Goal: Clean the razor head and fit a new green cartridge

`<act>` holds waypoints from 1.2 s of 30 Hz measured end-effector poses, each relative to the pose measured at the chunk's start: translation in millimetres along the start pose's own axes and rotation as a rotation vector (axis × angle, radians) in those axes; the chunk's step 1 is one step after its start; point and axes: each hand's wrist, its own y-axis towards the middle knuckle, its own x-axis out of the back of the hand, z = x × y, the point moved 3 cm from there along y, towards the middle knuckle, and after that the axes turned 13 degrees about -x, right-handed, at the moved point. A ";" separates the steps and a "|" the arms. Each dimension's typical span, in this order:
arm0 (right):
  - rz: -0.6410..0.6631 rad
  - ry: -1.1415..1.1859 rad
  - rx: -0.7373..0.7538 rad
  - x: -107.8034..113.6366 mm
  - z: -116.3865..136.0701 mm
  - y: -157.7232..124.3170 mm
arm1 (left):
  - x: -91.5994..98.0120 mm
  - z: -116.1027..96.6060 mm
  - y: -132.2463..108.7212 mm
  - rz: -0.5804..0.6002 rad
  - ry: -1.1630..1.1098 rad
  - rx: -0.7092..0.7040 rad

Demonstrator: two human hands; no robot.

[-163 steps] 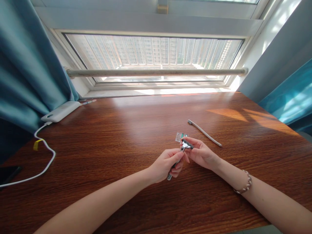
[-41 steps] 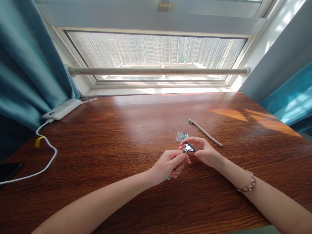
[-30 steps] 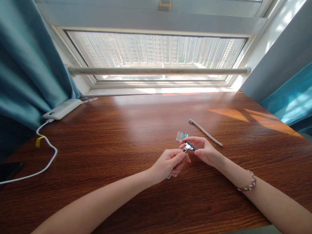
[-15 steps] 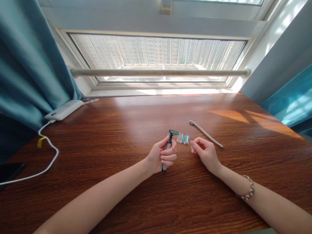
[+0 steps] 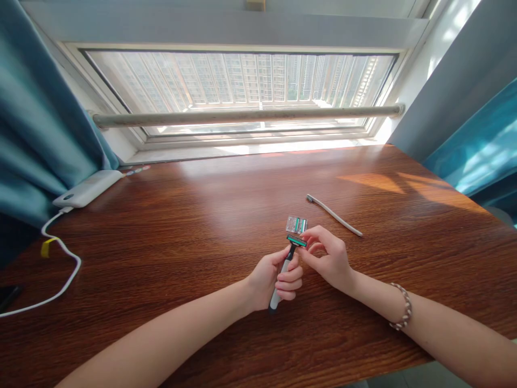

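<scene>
My left hand (image 5: pixel 277 280) is closed around the handle of a razor (image 5: pixel 286 264), which has a grey and black grip and a black head with a green strip. The razor is tilted, its head up and away from me. My right hand (image 5: pixel 329 256) has its thumb and index finger at the right end of the razor head, one on either side of it. Just beyond the head, a clear plastic case (image 5: pixel 297 224) with green-striped spare blades lies on the table. A white toothbrush (image 5: pixel 335 215) with dark bristles lies further right.
The brown wooden table (image 5: pixel 181 226) reaches back to a window with a white rail (image 5: pixel 250 115). At the left, a white power bank (image 5: pixel 88 188) has a white cable (image 5: pixel 76 269) running from it, near a dark phone-like object (image 5: pixel 8 296). Blue curtains (image 5: pixel 44 118) hang at both sides.
The razor has come nearer to me, off the blade case, its head now more face-on. My right hand has moved left from beside the case to the razor head. The camera view has shifted slightly.
</scene>
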 end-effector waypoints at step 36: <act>-0.007 0.036 -0.019 0.0 7.8 -8.3 | -0.4 4.9 0.7 0.007 0.084 0.002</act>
